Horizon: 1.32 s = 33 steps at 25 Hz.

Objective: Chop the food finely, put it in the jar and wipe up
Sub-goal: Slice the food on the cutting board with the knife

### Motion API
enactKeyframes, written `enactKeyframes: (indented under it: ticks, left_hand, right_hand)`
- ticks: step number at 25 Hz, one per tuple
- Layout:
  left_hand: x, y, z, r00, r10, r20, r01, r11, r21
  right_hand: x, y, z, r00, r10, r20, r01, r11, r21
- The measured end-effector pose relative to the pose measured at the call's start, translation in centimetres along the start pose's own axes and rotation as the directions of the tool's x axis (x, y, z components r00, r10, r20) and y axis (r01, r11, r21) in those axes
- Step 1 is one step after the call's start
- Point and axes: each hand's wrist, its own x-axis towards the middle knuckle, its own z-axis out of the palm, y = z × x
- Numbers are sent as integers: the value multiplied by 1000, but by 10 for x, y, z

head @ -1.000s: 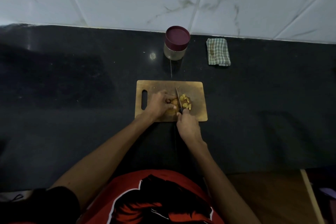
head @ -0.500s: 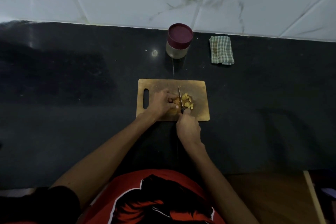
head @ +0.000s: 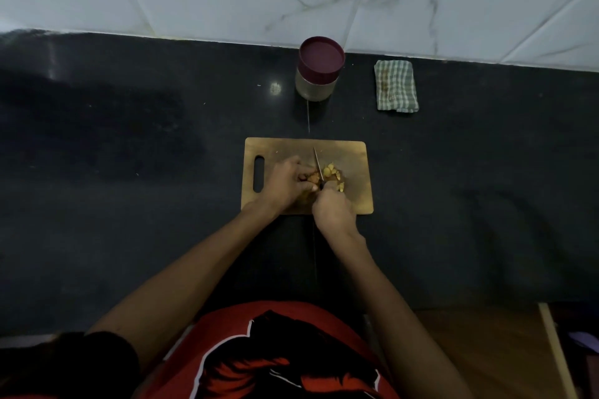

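The left hand [head: 285, 183] curls its fingers over the uncut food [head: 311, 177] to steady it just left of the knife [head: 318, 167] (handle wrapped in the right hand [head: 334, 212]), cut pieces [head: 334, 173] gathering right of the blade

One rectangular wooden chopping board [head: 353, 172] with a single slot handle lies near the middle of the dark stone worktop [head: 129, 172]. One thin-bladed metal knife [head: 318, 165] is over it. One heap of small yellow chopped food pieces [head: 333, 173] sits on the board; the pieces are too small and bunched to count. One clear round jar with a maroon lid [head: 319, 68] stands at the worktop's back edge. One folded green-and-white checked cloth [head: 395, 86] lies beside it, also along the back edge. Two bare hands are on the board, the left hand [head: 285, 183] and the right hand [head: 334, 212].
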Motion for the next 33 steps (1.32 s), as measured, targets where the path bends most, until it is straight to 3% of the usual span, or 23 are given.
enactKeyframes:
  ticks: [9,17,25,33]
  left_hand:
    - [0,5,1,1000,-18,-12,18,998,56]
    - [-1,7,-3,1000,12,7,-12,994,107]
    - [-1,6,-1,1000,-27,-3,27,996,81]
    - [-4,7,-4,1000,5,22,-7,995,101]
  right_hand:
    - [-31,17,10,1000,22,11,-23,1000,20]
    - [-1,0,-5,999,10,49,-14,996,83]
    - [-40,30,13,996,31,79,-35,998,52]
    - [-25,31,1,998,53,38,-59,983,176]
